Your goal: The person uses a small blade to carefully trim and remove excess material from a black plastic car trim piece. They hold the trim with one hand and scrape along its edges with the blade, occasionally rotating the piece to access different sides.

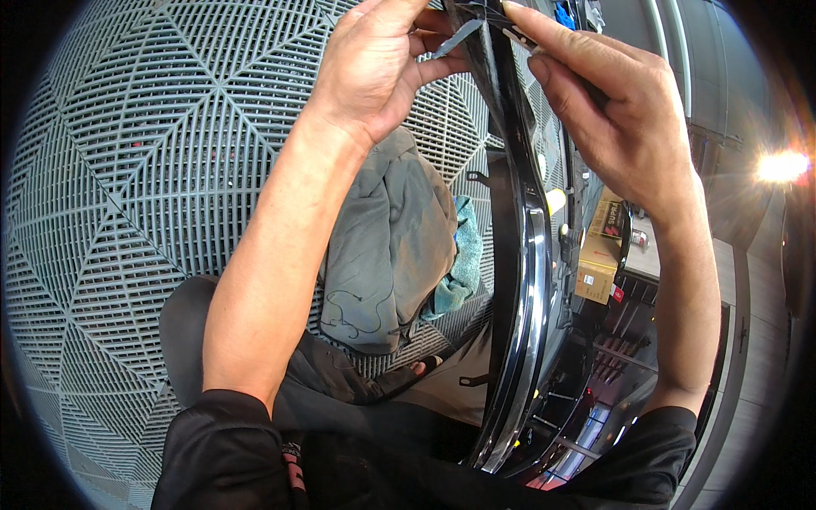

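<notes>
A long, curved, glossy black car trim piece runs from the top edge down to my lap. Near its upper end, my left hand has its fingers curled against the left side of the trim. A thin grey strip, perhaps film, sticks out there beside those fingertips. On the other side, my right hand presses its index finger along the trim. Between its thumb and index finger shows a small dark piece with pale spots, whose kind I cannot make out. Part of the left thumb is cut off by the top edge.
A dark grey cloth and a teal towel lie on the grey grated floor. Metal tabs stick out from the trim. Beyond it stand a cardboard box and a bright lamp.
</notes>
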`<state>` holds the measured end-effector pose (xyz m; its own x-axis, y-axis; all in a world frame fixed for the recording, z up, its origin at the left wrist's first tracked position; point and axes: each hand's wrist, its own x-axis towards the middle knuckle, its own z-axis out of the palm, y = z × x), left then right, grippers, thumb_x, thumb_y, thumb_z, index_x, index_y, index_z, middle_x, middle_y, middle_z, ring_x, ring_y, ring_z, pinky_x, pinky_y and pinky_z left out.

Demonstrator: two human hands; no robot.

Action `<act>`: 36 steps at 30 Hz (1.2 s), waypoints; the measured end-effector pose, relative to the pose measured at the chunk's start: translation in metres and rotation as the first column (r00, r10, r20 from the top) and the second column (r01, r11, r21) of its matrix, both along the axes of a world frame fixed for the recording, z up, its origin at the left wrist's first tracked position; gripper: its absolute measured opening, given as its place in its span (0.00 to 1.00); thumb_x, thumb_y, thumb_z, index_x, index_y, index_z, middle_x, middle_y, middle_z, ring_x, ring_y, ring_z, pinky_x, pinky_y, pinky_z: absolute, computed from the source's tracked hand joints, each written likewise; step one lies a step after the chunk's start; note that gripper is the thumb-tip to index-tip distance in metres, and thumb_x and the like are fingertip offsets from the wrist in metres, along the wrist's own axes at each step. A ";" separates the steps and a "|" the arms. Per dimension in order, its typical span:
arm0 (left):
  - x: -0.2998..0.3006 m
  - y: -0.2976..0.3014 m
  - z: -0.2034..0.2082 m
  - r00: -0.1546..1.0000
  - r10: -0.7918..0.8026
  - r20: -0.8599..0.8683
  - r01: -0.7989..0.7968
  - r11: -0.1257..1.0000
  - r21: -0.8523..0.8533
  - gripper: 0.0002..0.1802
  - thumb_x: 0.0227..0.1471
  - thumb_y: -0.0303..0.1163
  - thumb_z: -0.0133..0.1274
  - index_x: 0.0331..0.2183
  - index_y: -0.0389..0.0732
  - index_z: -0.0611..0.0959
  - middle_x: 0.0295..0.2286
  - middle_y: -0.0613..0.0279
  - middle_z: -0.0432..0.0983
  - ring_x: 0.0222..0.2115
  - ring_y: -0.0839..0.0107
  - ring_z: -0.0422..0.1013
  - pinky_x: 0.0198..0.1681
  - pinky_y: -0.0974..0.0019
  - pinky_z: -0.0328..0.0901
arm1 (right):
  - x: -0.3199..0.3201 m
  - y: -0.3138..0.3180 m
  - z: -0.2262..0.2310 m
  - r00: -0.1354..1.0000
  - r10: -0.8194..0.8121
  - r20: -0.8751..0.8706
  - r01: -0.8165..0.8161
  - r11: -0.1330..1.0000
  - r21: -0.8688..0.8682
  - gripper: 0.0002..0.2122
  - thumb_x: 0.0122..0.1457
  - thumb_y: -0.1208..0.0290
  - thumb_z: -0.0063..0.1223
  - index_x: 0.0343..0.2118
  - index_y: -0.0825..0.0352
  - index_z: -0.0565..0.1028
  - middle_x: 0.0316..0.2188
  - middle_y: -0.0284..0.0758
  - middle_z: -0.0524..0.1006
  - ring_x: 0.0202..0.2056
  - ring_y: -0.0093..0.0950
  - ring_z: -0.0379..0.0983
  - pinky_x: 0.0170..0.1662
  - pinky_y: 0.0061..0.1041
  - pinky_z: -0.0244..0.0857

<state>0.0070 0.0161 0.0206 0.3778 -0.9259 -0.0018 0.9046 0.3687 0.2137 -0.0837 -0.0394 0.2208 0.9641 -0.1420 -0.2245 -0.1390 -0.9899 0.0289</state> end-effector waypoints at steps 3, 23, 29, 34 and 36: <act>0.000 -0.001 0.000 1.000 0.000 -0.002 0.000 1.000 -0.015 0.24 0.68 0.54 0.46 0.43 0.44 0.82 0.34 0.64 0.79 0.37 0.71 0.74 0.45 0.61 0.71 | -0.001 0.000 -0.001 1.000 0.025 0.010 -0.024 1.000 -0.017 0.23 0.56 0.82 0.57 0.57 0.70 0.76 0.22 0.40 0.78 0.21 0.31 0.79 0.26 0.27 0.72; 0.000 0.002 0.002 1.000 0.014 0.018 -0.014 1.000 0.013 0.23 0.69 0.54 0.45 0.43 0.44 0.82 0.34 0.64 0.80 0.37 0.71 0.75 0.44 0.60 0.72 | -0.009 -0.003 -0.002 0.999 0.035 -0.006 -0.036 0.997 -0.062 0.23 0.56 0.79 0.59 0.58 0.67 0.76 0.20 0.41 0.76 0.20 0.34 0.78 0.26 0.30 0.72; 0.000 0.001 0.002 1.000 0.023 0.003 -0.023 1.000 0.016 0.24 0.69 0.54 0.45 0.43 0.44 0.83 0.34 0.64 0.80 0.37 0.71 0.75 0.44 0.61 0.72 | -0.004 0.003 -0.003 0.999 0.001 -0.051 -0.004 0.998 -0.059 0.23 0.57 0.79 0.58 0.59 0.67 0.76 0.20 0.40 0.76 0.20 0.33 0.78 0.26 0.29 0.72; 0.000 0.002 0.001 0.999 0.024 0.022 -0.025 1.000 0.008 0.24 0.69 0.54 0.45 0.43 0.43 0.83 0.34 0.63 0.80 0.37 0.71 0.76 0.44 0.61 0.73 | -0.006 0.006 -0.003 0.999 0.011 -0.040 -0.015 0.994 -0.107 0.23 0.57 0.79 0.58 0.59 0.66 0.76 0.20 0.40 0.76 0.20 0.33 0.78 0.26 0.29 0.72; 0.000 0.002 0.001 1.000 0.021 0.018 -0.021 1.000 0.013 0.24 0.69 0.54 0.45 0.43 0.43 0.83 0.34 0.63 0.80 0.37 0.70 0.76 0.44 0.61 0.72 | -0.008 0.003 -0.003 0.999 0.020 -0.034 -0.022 0.997 -0.069 0.23 0.57 0.79 0.58 0.59 0.66 0.76 0.20 0.40 0.76 0.20 0.33 0.78 0.26 0.30 0.72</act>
<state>0.0072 0.0178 0.0217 0.3975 -0.9176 -0.0071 0.8926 0.3848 0.2350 -0.0913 -0.0365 0.2177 0.9591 -0.1380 -0.2470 -0.1159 -0.9880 0.1019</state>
